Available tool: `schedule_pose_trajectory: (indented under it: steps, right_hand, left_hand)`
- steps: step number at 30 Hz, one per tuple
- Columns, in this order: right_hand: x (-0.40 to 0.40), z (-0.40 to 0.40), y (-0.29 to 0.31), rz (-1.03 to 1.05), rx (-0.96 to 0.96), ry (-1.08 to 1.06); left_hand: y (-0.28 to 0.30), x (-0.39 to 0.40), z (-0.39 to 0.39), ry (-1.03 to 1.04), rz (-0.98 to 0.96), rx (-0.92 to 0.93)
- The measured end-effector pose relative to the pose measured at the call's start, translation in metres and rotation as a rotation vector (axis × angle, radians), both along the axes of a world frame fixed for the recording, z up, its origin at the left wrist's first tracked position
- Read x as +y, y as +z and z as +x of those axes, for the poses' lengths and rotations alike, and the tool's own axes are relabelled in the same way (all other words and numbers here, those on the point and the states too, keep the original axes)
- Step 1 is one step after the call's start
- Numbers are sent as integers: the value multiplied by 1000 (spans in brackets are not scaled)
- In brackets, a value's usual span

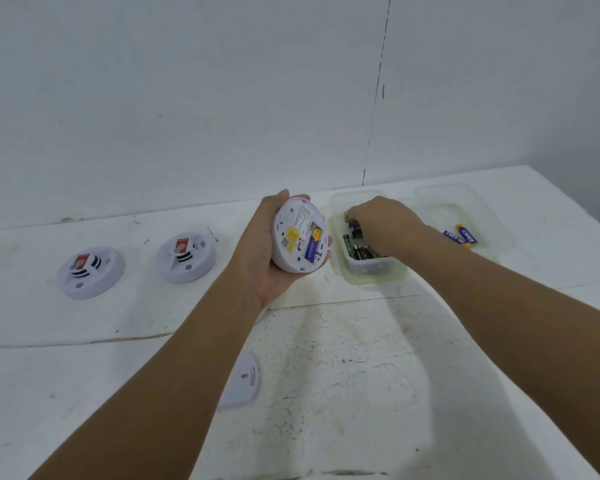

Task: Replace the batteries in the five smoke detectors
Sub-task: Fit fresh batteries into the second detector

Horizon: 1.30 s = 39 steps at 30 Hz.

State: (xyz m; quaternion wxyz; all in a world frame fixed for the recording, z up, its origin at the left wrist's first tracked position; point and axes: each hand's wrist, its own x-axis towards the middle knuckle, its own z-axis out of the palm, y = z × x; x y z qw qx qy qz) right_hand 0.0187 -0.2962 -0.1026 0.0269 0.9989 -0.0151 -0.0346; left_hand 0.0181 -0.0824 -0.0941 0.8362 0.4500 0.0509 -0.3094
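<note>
- The white desk [343,375] carries everything.
- Two smoke detectors [90,271] [186,257] sit far left.
- The left hand [264,251] cups an upturned detector [299,234], one battery [313,244] showing in its open slot.
- A clear tub [373,266] of batteries sits just right of it.
- The right hand [381,221] reaches into the tub, fingers curled among the batteries; I cannot tell whether it grips one.
</note>
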Motion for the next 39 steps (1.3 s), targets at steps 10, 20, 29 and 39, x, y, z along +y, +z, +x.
schedule_pose_trajectory:
  steps: [10, 20, 29, 39]
  right_hand:
    - [-4, 16, -4, 16, 54, 27]
    - [-5, 20, -2, 2, 115, 46]
    - [-1, 15, -2, 17, 117, 52]
    - [0, 7, -1, 56, 11, 24]
  left_hand:
    - [-2, 1, 1, -12, 24, -19]
    - [-5, 10, 0, 5, 0, -12]
    - [-4, 14, -4, 20, -14, -3]
    - [4, 22, -14, 43, 4, -18]
